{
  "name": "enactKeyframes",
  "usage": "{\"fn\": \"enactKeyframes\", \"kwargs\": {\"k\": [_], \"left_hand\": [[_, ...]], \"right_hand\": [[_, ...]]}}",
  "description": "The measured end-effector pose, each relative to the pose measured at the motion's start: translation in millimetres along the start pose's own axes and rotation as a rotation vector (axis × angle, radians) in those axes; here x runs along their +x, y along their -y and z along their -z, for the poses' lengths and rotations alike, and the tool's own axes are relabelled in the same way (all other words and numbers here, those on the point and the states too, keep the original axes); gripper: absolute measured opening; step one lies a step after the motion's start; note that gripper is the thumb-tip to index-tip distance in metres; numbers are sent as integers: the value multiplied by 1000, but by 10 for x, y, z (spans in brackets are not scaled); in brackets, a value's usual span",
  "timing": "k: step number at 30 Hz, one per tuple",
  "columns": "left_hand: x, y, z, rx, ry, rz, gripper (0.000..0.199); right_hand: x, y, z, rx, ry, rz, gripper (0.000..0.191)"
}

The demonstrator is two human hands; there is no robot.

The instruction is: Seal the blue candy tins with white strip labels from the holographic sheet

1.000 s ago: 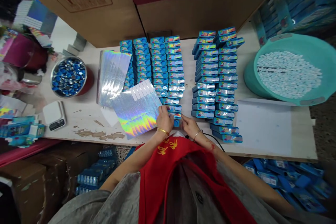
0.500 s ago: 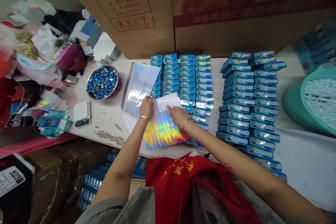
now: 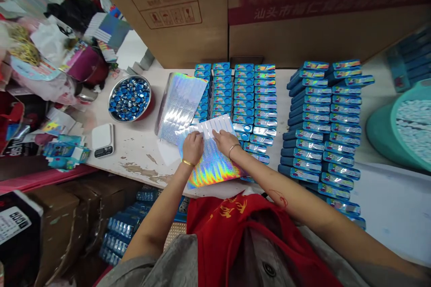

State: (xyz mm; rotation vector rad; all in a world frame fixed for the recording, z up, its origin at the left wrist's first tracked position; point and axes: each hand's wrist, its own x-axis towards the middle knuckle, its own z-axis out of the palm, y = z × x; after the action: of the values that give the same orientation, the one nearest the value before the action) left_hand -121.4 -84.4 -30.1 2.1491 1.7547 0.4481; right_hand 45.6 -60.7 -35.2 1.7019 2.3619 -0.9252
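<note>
A shiny holographic sticker sheet lies tilted on the table, with white bare strips across its upper part. My left hand is closed at the sheet's upper left, fingers curled over it. Close beside it, my right hand has its fingertips drawn together at the white strips; what they pinch, if anything, is too small to make out. A stack of silvery sheets lies just left and behind. Rows of blue flat boxes stand behind the sheet, partly covered by it.
At the left are a metal bowl of blue caps and a small white scale. More blue boxes stand in rows at the right, near a teal tub of white pieces. Large cartons wall off the back.
My left hand has moved from the sheet's left edge onto its upper part, toward my right hand. My right hand has shifted slightly left, its fingers more drawn together.
</note>
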Motion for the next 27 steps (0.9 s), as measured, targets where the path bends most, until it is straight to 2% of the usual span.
{"fn": "enactKeyframes", "kwargs": {"k": [3,6,8,10,12,14,16,19,23,27], "left_hand": [[-282,-361,215,-208,-68,89,11],[-493,-733,385,-645,-220,338,20],[-578,-931,417,-933,-239,485,26],[-643,-1086,365,-1112,-190,565,30],[-712,-1218,236,-1200,-110,605,32],[-793,-1341,51,-1245,4,624,33],[-877,-1451,-165,-1248,134,612,33],[-972,-1551,-498,-1172,242,542,30],[-995,-1561,-811,-917,205,460,20],[-951,-1554,-883,-685,164,371,15]], "right_hand": [[-8,-43,-15,119,-32,17,45],[-194,-139,-41,508,-210,13,44],[-471,-221,-62,875,-270,-70,59],[-850,-303,-83,1192,-199,-176,72],[-1268,-380,-106,1350,-123,-206,68],[-1650,-461,-143,1365,-146,-188,57],[-1947,-561,-209,1321,-236,-202,49],[-2196,-751,-370,1196,-361,-276,45],[-2222,-957,-600,972,-434,-340,43],[-2085,-1030,-706,753,-489,-337,36]]}}
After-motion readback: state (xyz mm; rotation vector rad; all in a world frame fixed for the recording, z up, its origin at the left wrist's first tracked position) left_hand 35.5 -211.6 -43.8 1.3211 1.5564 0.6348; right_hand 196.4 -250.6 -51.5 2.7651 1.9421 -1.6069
